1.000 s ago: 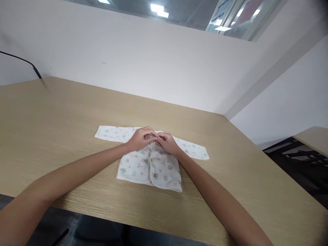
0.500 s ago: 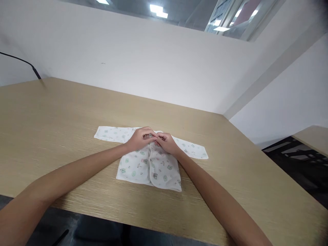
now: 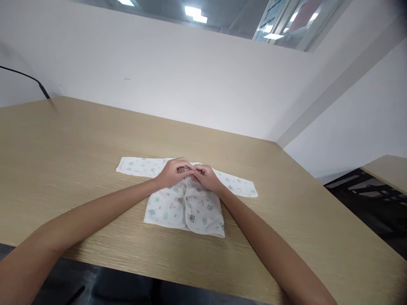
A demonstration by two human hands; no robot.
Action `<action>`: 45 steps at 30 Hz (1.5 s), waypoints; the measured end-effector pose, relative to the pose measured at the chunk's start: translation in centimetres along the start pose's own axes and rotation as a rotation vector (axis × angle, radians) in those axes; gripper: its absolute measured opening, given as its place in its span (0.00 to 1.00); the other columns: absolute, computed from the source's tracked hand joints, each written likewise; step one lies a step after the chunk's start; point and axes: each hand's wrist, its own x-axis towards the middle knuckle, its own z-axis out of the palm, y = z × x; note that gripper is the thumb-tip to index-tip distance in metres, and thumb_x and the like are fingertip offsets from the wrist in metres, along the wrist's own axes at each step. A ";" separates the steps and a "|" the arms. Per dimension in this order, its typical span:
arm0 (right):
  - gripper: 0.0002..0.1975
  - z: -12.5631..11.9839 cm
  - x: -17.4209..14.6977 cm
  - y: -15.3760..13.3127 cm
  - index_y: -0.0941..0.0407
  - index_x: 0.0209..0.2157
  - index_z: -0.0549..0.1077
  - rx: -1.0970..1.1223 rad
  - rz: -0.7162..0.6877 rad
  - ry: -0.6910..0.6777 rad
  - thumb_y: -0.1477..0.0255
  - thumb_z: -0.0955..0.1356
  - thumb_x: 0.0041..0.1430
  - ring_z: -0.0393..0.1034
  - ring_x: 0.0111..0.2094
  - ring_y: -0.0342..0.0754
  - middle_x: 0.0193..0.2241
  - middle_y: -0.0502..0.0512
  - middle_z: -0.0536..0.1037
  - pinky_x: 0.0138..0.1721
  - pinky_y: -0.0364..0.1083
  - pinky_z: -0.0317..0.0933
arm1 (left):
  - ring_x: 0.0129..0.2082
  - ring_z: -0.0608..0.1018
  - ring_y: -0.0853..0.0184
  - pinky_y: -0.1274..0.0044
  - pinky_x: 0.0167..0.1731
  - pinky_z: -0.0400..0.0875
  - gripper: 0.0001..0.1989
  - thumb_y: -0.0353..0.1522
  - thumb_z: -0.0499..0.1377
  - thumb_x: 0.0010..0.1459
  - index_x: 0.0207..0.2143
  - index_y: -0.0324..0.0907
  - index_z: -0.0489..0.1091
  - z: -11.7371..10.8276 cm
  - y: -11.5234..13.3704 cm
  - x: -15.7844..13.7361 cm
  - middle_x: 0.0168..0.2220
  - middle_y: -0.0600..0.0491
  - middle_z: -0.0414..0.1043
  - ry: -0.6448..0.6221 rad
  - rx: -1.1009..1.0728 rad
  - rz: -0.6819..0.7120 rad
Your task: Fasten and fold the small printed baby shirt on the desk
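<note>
A small white baby shirt with green and dark animal prints lies spread flat, its sleeves stretched out to both sides. Its front opening runs down the middle, and the lower edges lie close together. Near the top of that opening my left hand pinches the fabric edge with thumb and fingers. My right hand is closed on the shirt right beside it, the fingertips of both hands meeting. The bit of cloth between the fingertips, and any fastener there, is hidden. The collar is partly covered by my hands.
The shirt rests on a wood-grain table, whose back edge meets a white partition wall. A black cable hangs at the far left. Beyond the right edge are a dark gap and another tabletop.
Both hands stay at the same spot on the shirt with barely any finger movement. The whole view has shifted very slightly.
</note>
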 end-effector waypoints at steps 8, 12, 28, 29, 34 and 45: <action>0.20 0.0 0.0 0.0 0.55 0.24 0.71 -0.002 -0.004 -0.003 0.56 0.68 0.64 0.60 0.23 0.42 0.21 0.47 0.68 0.28 0.43 0.55 | 0.34 0.77 0.68 0.76 0.34 0.70 0.11 0.41 0.64 0.63 0.39 0.44 0.81 0.0 0.0 0.0 0.38 0.49 0.79 0.005 -0.002 0.009; 0.21 0.0 0.0 -0.1 0.56 0.25 0.71 0.004 0.000 -0.001 0.55 0.68 0.64 0.60 0.24 0.42 0.21 0.48 0.68 0.28 0.43 0.55 | 0.35 0.77 0.68 0.76 0.34 0.69 0.11 0.40 0.64 0.63 0.40 0.44 0.81 0.1 -0.1 0.0 0.39 0.49 0.79 0.006 -0.015 0.021; 0.21 0.0 0.0 -0.2 0.56 0.24 0.71 0.004 -0.006 -0.007 0.55 0.68 0.64 0.60 0.24 0.41 0.21 0.48 0.68 0.28 0.44 0.55 | 0.34 0.77 0.68 0.76 0.33 0.69 0.10 0.40 0.65 0.62 0.37 0.44 0.81 0.2 -0.3 0.0 0.38 0.50 0.79 0.014 -0.020 0.020; 0.21 0.0 0.0 -0.2 0.56 0.24 0.71 0.002 -0.006 -0.006 0.55 0.68 0.64 0.60 0.24 0.41 0.21 0.48 0.68 0.28 0.44 0.55 | 0.34 0.77 0.68 0.76 0.34 0.69 0.10 0.40 0.65 0.62 0.37 0.44 0.81 0.2 -0.3 0.0 0.38 0.50 0.79 0.015 -0.024 0.024; 0.20 0.0 0.0 -0.2 0.56 0.25 0.71 0.009 -0.004 0.004 0.56 0.68 0.64 0.60 0.24 0.42 0.21 0.48 0.68 0.28 0.43 0.55 | 0.33 0.76 0.69 0.77 0.32 0.69 0.10 0.40 0.64 0.63 0.39 0.44 0.81 0.2 -0.2 -0.1 0.38 0.50 0.79 0.019 -0.029 0.029; 0.20 0.0 0.0 0.0 0.55 0.25 0.70 0.021 -0.004 -0.003 0.56 0.68 0.64 0.59 0.23 0.42 0.21 0.48 0.68 0.28 0.44 0.55 | 0.31 0.76 0.70 0.76 0.33 0.70 0.10 0.40 0.62 0.65 0.42 0.47 0.81 0.4 -0.6 -0.3 0.38 0.51 0.79 0.051 0.116 0.108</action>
